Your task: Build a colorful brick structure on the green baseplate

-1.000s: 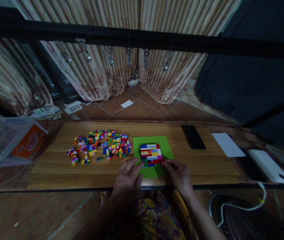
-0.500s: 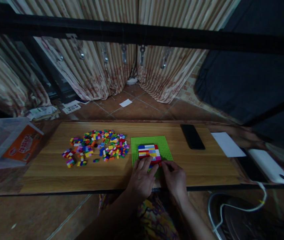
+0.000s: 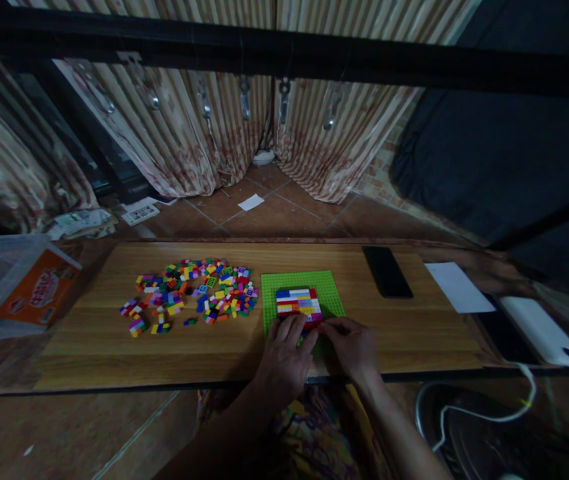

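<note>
A green baseplate (image 3: 327, 290) lies on the wooden table (image 3: 114, 347), carrying a flat block of many-coloured bricks (image 3: 298, 301). My left hand (image 3: 284, 353) rests at the near edge of that block, fingers curled with tips pressing its front row. My right hand (image 3: 354, 347) sits beside it on the right, thumb and fingers pinched at the block's near right corner. What the fingers pinch is hidden. A pile of loose coloured bricks (image 3: 194, 293) is spread on the table to the left of the baseplate.
A black phone (image 3: 387, 271) lies right of the baseplate, with a white sheet (image 3: 457, 287) and a white device (image 3: 544, 330) with a cable further right. A clear bin with an orange box (image 3: 34, 290) stands at the left. Curtains hang behind.
My left hand moved right from the table onto the near edge of the brick block. My right hand stayed at the near right corner. The view shifted slightly.
</note>
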Demonstrator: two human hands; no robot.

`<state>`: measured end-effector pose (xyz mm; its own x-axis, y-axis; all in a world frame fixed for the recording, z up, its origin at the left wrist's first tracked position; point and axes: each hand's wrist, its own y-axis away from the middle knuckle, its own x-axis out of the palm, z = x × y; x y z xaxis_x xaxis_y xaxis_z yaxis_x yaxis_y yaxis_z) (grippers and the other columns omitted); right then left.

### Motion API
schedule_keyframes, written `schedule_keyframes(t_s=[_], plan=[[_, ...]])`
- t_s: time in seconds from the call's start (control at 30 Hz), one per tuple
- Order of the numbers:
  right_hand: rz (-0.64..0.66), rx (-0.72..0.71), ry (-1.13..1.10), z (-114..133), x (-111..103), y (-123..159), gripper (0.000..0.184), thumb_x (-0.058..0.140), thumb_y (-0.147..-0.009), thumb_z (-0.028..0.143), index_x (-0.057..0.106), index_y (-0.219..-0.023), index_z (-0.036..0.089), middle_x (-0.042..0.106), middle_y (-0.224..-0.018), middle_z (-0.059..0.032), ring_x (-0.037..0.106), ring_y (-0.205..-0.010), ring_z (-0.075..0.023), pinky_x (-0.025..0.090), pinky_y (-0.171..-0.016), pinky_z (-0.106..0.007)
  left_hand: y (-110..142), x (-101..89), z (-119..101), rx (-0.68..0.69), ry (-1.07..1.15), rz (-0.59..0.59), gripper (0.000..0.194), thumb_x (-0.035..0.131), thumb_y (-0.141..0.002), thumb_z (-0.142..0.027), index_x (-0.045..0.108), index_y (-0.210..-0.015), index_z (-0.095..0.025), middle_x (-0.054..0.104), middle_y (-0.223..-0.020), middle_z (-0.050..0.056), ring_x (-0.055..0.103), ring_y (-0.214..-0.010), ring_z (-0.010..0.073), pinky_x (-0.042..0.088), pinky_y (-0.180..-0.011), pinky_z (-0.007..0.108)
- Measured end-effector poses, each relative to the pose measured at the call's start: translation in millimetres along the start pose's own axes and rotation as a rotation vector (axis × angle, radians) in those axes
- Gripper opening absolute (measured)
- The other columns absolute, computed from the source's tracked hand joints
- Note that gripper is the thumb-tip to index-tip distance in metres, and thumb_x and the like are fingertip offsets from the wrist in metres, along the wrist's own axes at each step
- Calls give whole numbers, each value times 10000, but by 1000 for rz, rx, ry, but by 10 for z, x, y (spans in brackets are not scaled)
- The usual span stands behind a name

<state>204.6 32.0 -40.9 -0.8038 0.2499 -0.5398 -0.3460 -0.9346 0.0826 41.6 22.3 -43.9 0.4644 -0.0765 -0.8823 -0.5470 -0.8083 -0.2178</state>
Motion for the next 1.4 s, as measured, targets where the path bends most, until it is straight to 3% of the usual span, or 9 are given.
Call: schedule_keyframes(t_s=[0.2, 0.4, 0.57, 0.67, 0.83, 0.97, 1.07, 1.23, 1.4], plan=[[67, -31, -1, -4, -35, -82, 250, 635, -686, 424, 723, -686, 191, 709, -657, -36, 626, -617, -183, 450, -594, -284, -5, 30, -41, -5, -66, -10, 422, 484, -847, -254, 549, -1261, -205, 471, -1372, 142, 387, -1251, 329, 299, -1025, 559], [120, 21, -143, -11, -86, -112, 297, 694, -616, 468, 731, -679, 180, 697, -628, -26, 610, -587, -170, 445, -562, -270, 29, -6, -99, 3, -145, 26, 477, 473, -842, -193, 485, -1319, -203, 451, -1401, 144, 384, -1279, 317, 287, -1045, 569], [41, 113, -268, -46, -159, -71, 468, 614, -673, 588, 706, -737, 133, 683, -628, -60, 564, -484, -146, 418, -437, -251, 117, -155, -67, 7, -77, -43, 513, 500, -832, -186, 452, -1343, -216, 395, -1449, 126, 367, -1302, 301, 311, -1056, 534], [-15, 137, -337, -51, -192, -4, 475, 644, -641, 601, 690, -747, 140, 697, -684, -72, 570, -505, -147, 434, -450, -257, 259, -260, 110, -49, -44, -144, 472, 482, -852, -193, 472, -1323, -214, 430, -1421, 119, 417, -1262, 285, 354, -1037, 507], [-50, 49, -331, 76, -157, 144, 430, 663, -667, 565, 693, -796, 156, 713, -754, -64, 613, -614, -179, 479, -564, -286, 688, -427, 669, -285, -95, -371, 376, 457, -877, -214, 540, -1240, -172, 545, -1290, 128, 502, -1184, 265, 407, -1011, 447], [73, -161, -222, 283, 47, 268, 357, 605, -763, 502, 702, -878, 178, 722, -892, -82, 655, -825, -225, 503, -761, -341, 989, -583, 1059, -428, -138, -505, 336, 467, -871, -232, 567, -1185, -167, 582, -1216, 122, 536, -1125, 261, 435, -986, 442], [199, -350, -109, 448, 312, 328, 278, 546, -827, 424, 697, -921, 210, 710, -972, -70, 650, -907, -216, 487, -824, -344, 1078, -644, 1212, -482, -155, -552, 296, 464, -865, -214, 584, -1133, -171, 592, -1186, 113, 542, -1093, 259, 454, -962, 435], [296, -547, 130, 656, 791, 312, 239, 478, -866, 297, 694, -928, 214, 694, -941, -59, 645, -857, -193, 478, -782, -313, 1085, -603, 1264, -514, -149, -580, 277, 469, -852, -160, 572, -1109, -168, 602, -1149, 111, 541, -1088, 252, 456, -958, 420], [340, -648, 178, 801, 1181, 336, 221, 477, -860, 211, 685, -929, 226, 681, -927, -40, 625, -826, -170, 462, -759, -278, 1083, -561, 1257, -536, -150, -589, 325, 459, -842, -110, 538, -1152, -165, 593, -1154, 111, 537, -1082, 236, 462, -955, 399]])
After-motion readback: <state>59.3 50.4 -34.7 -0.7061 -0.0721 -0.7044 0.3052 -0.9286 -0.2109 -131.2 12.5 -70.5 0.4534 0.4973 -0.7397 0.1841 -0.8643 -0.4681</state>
